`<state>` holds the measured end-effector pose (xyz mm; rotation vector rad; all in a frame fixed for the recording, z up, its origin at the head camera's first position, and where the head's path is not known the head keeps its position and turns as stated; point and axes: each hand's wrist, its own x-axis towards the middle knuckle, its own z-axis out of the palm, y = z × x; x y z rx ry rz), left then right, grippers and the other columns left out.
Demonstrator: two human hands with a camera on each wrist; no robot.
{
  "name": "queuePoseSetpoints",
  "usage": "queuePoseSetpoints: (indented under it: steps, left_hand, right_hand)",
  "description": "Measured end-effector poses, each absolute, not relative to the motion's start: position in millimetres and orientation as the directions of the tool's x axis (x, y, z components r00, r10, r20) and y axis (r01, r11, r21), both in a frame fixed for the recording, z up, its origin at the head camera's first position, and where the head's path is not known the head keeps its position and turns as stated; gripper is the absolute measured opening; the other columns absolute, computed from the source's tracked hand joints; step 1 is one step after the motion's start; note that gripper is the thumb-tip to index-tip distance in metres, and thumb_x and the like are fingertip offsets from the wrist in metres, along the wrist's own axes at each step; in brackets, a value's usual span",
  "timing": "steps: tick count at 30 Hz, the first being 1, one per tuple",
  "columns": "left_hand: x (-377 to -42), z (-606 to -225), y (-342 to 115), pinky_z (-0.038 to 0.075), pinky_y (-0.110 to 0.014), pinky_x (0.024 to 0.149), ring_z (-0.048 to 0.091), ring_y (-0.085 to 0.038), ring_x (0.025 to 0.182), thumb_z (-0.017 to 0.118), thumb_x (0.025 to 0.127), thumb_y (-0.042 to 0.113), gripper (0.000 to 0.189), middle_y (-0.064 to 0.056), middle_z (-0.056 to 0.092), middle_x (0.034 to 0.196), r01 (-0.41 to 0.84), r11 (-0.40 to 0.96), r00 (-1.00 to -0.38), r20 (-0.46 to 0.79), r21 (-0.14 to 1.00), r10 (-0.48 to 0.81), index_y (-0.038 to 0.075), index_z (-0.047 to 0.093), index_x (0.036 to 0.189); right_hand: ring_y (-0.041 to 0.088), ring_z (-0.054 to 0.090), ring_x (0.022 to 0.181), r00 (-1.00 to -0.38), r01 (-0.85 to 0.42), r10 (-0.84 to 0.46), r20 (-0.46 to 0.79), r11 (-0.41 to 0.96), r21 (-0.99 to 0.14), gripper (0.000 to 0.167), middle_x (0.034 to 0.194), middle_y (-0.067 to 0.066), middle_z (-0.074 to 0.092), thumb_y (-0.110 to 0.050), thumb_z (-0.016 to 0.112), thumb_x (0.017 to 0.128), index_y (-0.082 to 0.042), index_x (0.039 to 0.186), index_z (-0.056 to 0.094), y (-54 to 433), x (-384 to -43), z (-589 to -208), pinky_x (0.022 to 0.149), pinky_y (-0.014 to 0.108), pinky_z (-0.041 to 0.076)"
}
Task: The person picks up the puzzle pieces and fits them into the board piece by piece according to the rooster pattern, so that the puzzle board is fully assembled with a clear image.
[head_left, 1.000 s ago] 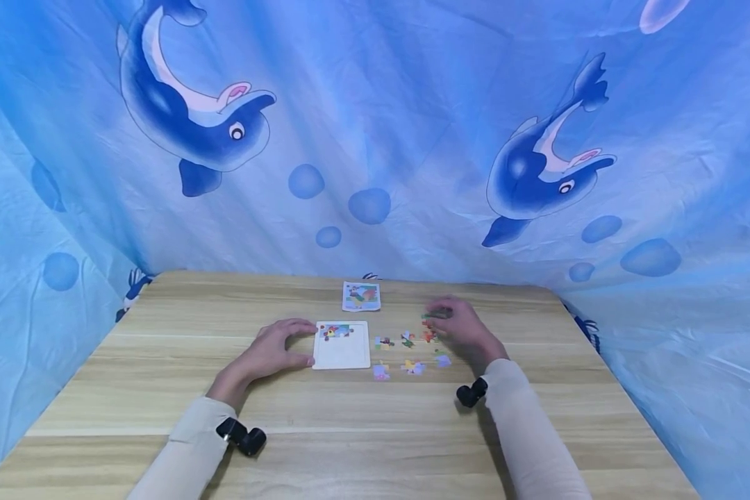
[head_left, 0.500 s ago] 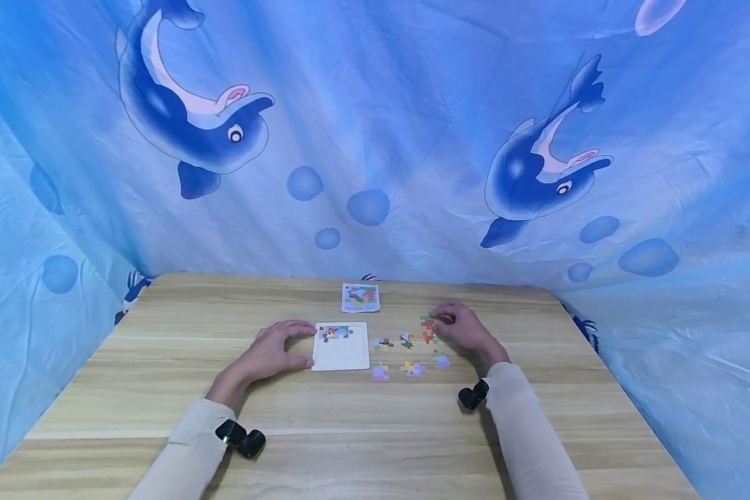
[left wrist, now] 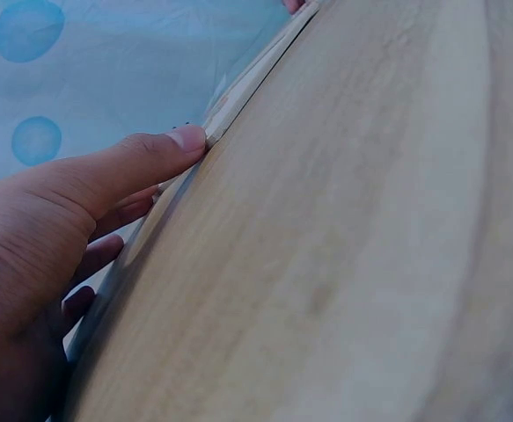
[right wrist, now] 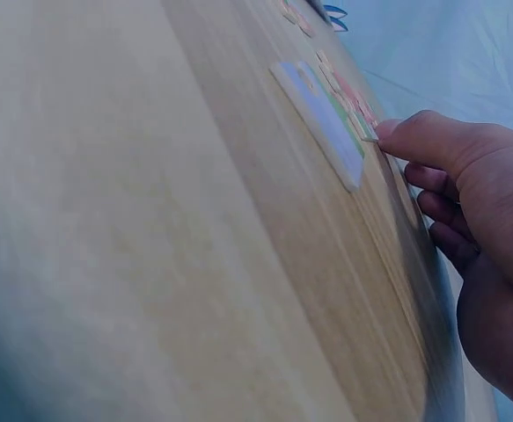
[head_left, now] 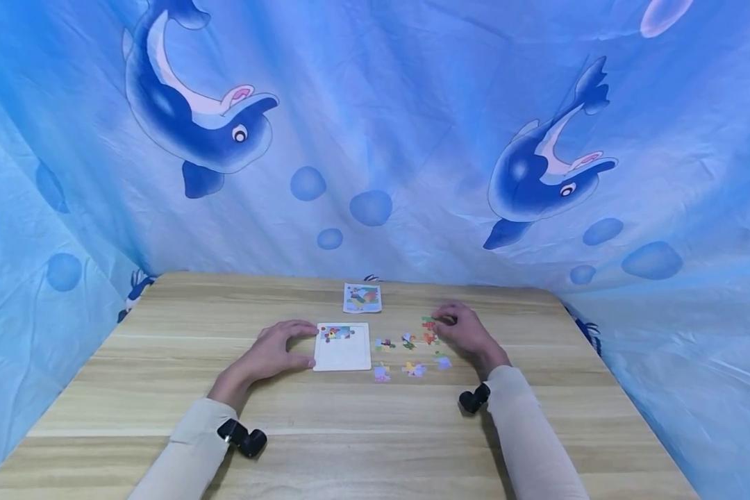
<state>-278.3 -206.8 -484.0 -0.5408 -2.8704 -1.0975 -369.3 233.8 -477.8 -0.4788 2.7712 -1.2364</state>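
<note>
At nine o'clock of the white puzzle tray (head_left: 342, 357), flat on a wooden table (head_left: 337, 423), the left hand (head_left: 271, 351) holds its edge, thumb and fingers set wide apart. Joined pieces (head_left: 336, 333) lie inside toward eleven o'clock; a picture card (head_left: 362, 298) sits outside at one. Loose pieces (head_left: 414, 369) spread at three o'clock, where the right hand (head_left: 465, 329), fingers bent, touches a red-and-green piece (head_left: 428, 324); whether it is pinched cannot be told.
</note>
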Motion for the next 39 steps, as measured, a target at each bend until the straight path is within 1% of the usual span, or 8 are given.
queuePoseSetpoints:
  steps: [4,7,11,13,19,26,32,39]
  left_hand:
    - [-278.4,-484.4,-206.0,0.025,-0.065,0.117,0.044,-0.041,0.146,0.085,0.082,0.04,0.063,-0.009,0.056,0.152,0.327,0.693,-0.939,0.142,0.642,0.312,0.019,0.066,0.138]
    - [-278.6,-485.0,-206.0,0.026,-0.066,0.117,0.044,-0.041,0.147,0.085,0.082,0.04,0.063,-0.01,0.056,0.152,0.326,0.695,-0.94,0.143,0.64,0.309,0.019,0.066,0.138]
    - [-278.9,-485.8,-206.0,0.026,-0.065,0.117,0.044,-0.04,0.147,0.085,0.082,0.041,0.063,-0.009,0.056,0.152,0.326,0.699,-0.941,0.144,0.637,0.308,0.02,0.066,0.138]
    - [-279.1,-485.8,-206.0,0.026,-0.065,0.117,0.044,-0.04,0.147,0.085,0.082,0.041,0.063,-0.009,0.056,0.152,0.328,0.699,-0.94,0.147,0.636,0.308,0.02,0.066,0.138]
    - [-278.5,-484.4,-205.7,0.026,-0.064,0.117,0.044,-0.04,0.146,0.085,0.082,0.04,0.063,-0.008,0.057,0.151,0.329,0.697,-0.94,0.146,0.637,0.309,0.02,0.066,0.138]
    - [-277.7,-483.6,-205.6,0.025,-0.064,0.117,0.044,-0.041,0.147,0.085,0.082,0.039,0.062,-0.009,0.056,0.152,0.326,0.697,-0.94,0.143,0.639,0.308,0.019,0.066,0.138]
    - [-277.4,-482.4,-205.9,0.026,-0.063,0.117,0.043,-0.041,0.147,0.085,0.083,0.039,0.062,-0.009,0.056,0.152,0.321,0.695,-0.942,0.139,0.643,0.306,0.02,0.066,0.138]
    - [-278.5,-484.0,-206.9,0.025,-0.064,0.117,0.043,-0.041,0.148,0.085,0.083,0.04,0.063,-0.009,0.056,0.152,0.323,0.692,-0.94,0.136,0.645,0.312,0.02,0.066,0.139]
  right_hand:
    - [0.039,0.054,0.135,-0.948,-0.275,-0.303,0.094,0.638,-0.719,0.03,0.145,0.016,0.055,-0.016,0.073,0.094,-0.008,0.123,0.073,233.3,-368.9,-479.0,0.116,0.054,0.044]
    - [0.037,0.059,0.128,-0.946,-0.289,-0.304,0.113,0.628,-0.722,0.03,0.139,0.017,0.06,-0.017,0.073,0.095,-0.007,0.123,0.073,230.7,-368.4,-478.4,0.11,0.052,0.05]
    - [0.031,0.065,0.119,-0.948,-0.262,-0.306,0.087,0.6,-0.756,0.034,0.132,0.014,0.066,-0.021,0.075,0.095,-0.008,0.126,0.072,222.8,-366.8,-475.7,0.1,0.046,0.056]
    - [0.029,0.066,0.117,-0.952,-0.233,-0.302,0.06,0.58,-0.78,0.036,0.131,0.012,0.068,-0.024,0.075,0.095,-0.01,0.128,0.071,216.6,-365.3,-473.3,0.098,0.043,0.058]
    - [0.026,0.066,0.12,-0.959,-0.176,-0.283,0.021,0.533,-0.827,0.035,0.128,0.007,0.07,-0.023,0.075,0.095,-0.014,0.128,0.071,195.6,-363.3,-469.3,0.102,0.045,0.056]
    - [0.032,0.064,0.123,-0.942,-0.283,-0.311,0.125,0.536,-0.795,0.03,0.131,0.012,0.068,-0.02,0.076,0.093,-0.009,0.122,0.075,176.4,-364.7,-470.8,0.105,0.051,0.054]
    - [0.03,0.066,0.119,-0.923,-0.341,-0.351,0.16,0.55,-0.762,0.031,0.127,0.01,0.071,-0.024,0.076,0.094,-0.01,0.122,0.075,160.0,-363.4,-472.8,0.103,0.049,0.055]
    - [0.029,0.067,0.118,-0.897,-0.383,-0.403,0.179,0.511,-0.77,0.033,0.128,0.01,0.07,-0.023,0.077,0.094,-0.008,0.123,0.074,141.2,-359.9,-473.3,0.102,0.047,0.056]
